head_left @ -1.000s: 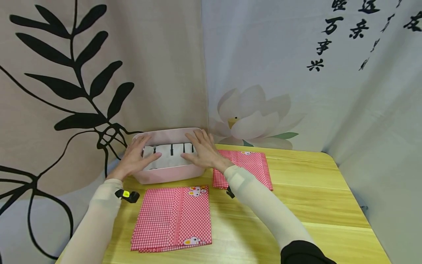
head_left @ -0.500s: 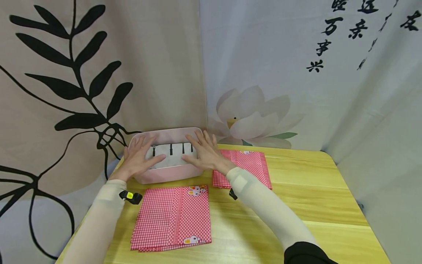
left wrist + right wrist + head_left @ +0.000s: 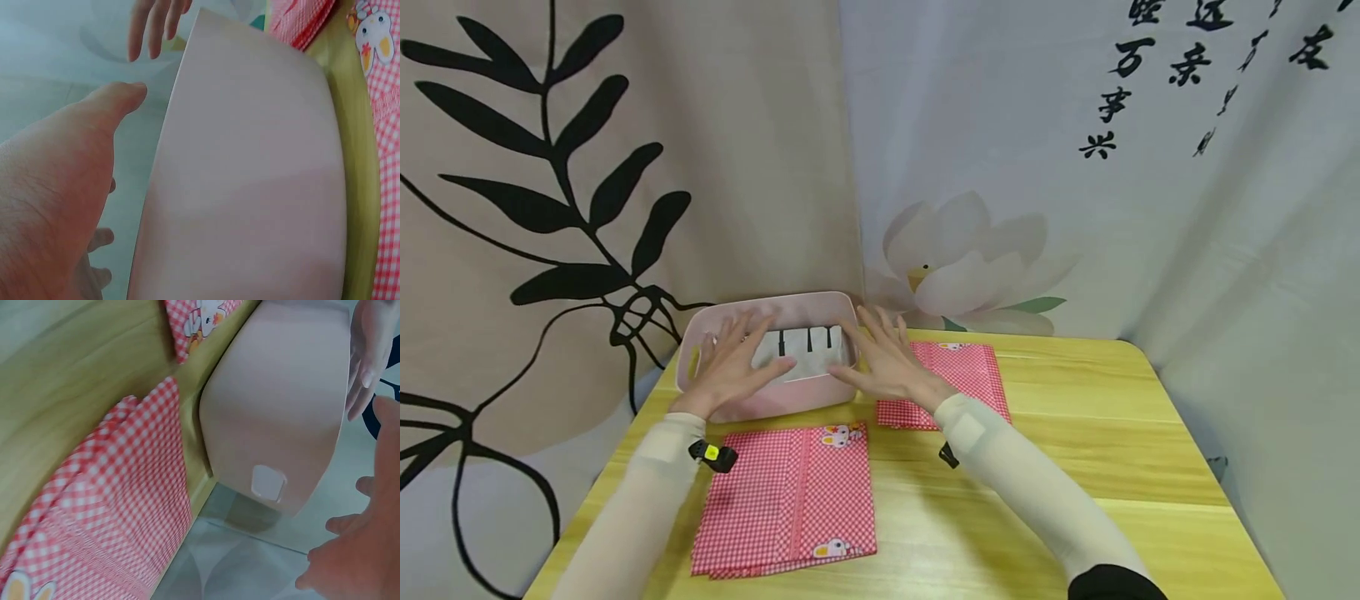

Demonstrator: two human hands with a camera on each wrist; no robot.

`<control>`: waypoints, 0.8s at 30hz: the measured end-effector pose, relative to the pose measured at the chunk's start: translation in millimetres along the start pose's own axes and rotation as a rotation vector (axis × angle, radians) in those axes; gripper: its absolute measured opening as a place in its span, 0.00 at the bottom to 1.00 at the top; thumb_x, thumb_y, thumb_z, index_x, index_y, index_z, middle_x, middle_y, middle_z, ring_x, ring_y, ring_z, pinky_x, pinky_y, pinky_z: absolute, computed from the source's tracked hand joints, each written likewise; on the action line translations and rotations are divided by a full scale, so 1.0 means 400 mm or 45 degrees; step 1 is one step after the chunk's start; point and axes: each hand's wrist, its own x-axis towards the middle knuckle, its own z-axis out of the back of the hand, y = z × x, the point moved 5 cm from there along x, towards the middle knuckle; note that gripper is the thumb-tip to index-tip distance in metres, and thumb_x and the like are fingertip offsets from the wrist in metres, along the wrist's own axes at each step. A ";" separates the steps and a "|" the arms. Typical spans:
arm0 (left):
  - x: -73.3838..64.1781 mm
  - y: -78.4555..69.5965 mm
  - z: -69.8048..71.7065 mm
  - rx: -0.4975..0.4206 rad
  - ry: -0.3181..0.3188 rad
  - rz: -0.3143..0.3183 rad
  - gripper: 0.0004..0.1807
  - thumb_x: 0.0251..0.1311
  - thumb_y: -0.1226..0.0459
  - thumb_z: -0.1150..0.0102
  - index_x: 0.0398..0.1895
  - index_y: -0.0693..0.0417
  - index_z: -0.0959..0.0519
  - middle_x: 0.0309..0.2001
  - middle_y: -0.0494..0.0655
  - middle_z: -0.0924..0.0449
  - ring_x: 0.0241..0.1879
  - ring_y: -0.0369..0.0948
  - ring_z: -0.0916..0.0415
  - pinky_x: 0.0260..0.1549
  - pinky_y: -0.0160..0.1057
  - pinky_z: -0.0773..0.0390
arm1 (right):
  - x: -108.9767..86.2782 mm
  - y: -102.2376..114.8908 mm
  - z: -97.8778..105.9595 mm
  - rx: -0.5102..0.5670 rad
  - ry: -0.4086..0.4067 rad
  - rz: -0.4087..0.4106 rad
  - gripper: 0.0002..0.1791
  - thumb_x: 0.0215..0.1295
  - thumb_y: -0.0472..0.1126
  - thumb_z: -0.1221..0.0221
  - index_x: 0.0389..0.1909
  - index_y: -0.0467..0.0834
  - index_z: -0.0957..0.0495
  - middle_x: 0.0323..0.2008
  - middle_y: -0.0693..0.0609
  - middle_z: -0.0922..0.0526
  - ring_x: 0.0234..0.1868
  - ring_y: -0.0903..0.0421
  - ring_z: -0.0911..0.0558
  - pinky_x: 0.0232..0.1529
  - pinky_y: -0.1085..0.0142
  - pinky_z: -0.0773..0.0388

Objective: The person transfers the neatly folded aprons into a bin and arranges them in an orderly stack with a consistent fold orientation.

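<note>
A pink plastic basket [image 3: 790, 398] with handle holes stands at the back left of the table. Inside it lie white items [image 3: 808, 358] with short dark strips along their top; their kind is not clear. My left hand [image 3: 730, 371] is spread over the basket's left part, thumb pointing inward. At the right end, my right hand [image 3: 887, 362] has its fingers extended by the rim. Neither hand grips anything. In the left wrist view, the thumb [image 3: 128, 97] is beside the basket wall [image 3: 250, 150], apart from its edge. The right wrist view shows a handle hole [image 3: 269, 482] in the basket's end.
A folded red-and-white checked cloth [image 3: 786, 500] with rabbit patches lies in front of the basket. Another checked cloth [image 3: 966, 375] lies to its right, partly behind my right forearm. Curtains [image 3: 760, 167] hang close behind the wooden table [image 3: 1075, 433].
My left hand has moved right, from the basket's left rim inward, uncovering the left handle hole. My right hand has shifted slightly right relative to the basket. The cloths lie as before.
</note>
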 end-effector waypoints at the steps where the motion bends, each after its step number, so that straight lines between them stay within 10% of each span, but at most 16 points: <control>1: 0.002 -0.006 -0.004 0.009 0.000 -0.003 0.56 0.75 0.25 0.47 0.96 0.34 0.53 0.96 0.52 0.67 0.92 0.71 0.70 0.83 0.86 0.70 | -0.006 -0.005 0.001 -0.004 -0.001 -0.006 0.52 0.79 0.76 0.48 0.95 0.59 0.51 0.95 0.41 0.57 0.95 0.31 0.61 0.92 0.28 0.68; 24: 0.046 -0.178 -0.072 -0.022 -0.007 -0.207 0.52 0.74 0.32 0.37 0.93 0.40 0.43 0.95 0.59 0.56 0.94 0.67 0.66 0.88 0.79 0.67 | -0.166 -0.146 0.050 0.046 -0.049 -0.109 0.52 0.80 0.77 0.48 0.95 0.64 0.57 0.95 0.45 0.58 0.95 0.33 0.64 0.91 0.27 0.69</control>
